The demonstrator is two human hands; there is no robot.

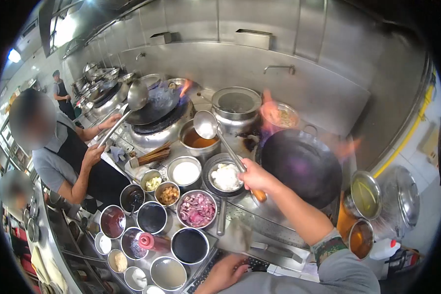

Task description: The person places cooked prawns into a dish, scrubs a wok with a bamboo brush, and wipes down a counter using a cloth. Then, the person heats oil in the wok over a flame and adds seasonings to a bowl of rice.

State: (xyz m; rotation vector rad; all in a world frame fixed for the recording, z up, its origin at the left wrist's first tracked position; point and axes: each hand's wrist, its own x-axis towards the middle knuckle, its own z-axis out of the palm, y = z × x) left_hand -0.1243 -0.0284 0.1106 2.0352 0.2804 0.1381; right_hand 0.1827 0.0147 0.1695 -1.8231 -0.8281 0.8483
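Note:
My right hand (254, 176) is closed around the handle of a ladle (206, 124). The ladle's metal bowl is over the back rim of a pot of orange-brown liquid (199, 142). Beneath the handle sits a strainer with white, lumpy food (225, 177). To the right of this hand, a large black wok (301, 169) sits on the stove with flames at its edges. Low in the view, my left hand (226, 273) is near my body, fingers slightly apart, with nothing visible in it. A pale cloth (235, 236) lies just beyond it.
Several bowls stand at the left, among them chopped red onions (196, 208), dark sauce (190, 246) and a red squeeze bottle (148, 241). A co-worker (66, 161) at the left holds a ladle over a smoking wok (154, 105). Metal pots (365, 196) stand at the right.

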